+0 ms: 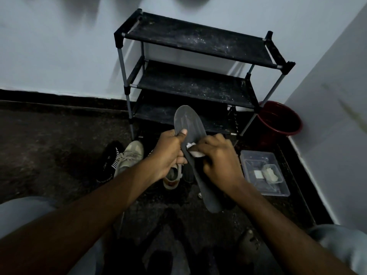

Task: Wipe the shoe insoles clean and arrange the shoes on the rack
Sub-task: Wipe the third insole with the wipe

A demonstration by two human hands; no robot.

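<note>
The task is judged to be at an early or middle stage. One grey insole (189, 124) is held up at the centre of the view and is being wiped. The shoes are seen on the floor rather than on the rack (198, 38), which stands at 12 o'clock against the wall, so the arranging is judged not yet begun. How many insoles are already clean cannot be told.

The insole is gripped near its middle by the left hand (168, 153), with the thumb laid over its upper face and the fingers curled beneath. A white wipe (193, 150) is pinched in the right hand (218, 157) and pressed against the insole's face.

The insole's long axis is set from about 12 o'clock to between 5 and 6 o'clock. Its broad rounded end is pointed up toward the rack and its other end down toward the person.

A beige shoe (130, 155) and a black shoe (110, 161) are found at 9 o'clock of the hands, touching each other. A clear plastic box (252, 157) is seen at 3 o'clock and a red bucket (288, 133) at 2 o'clock.
</note>
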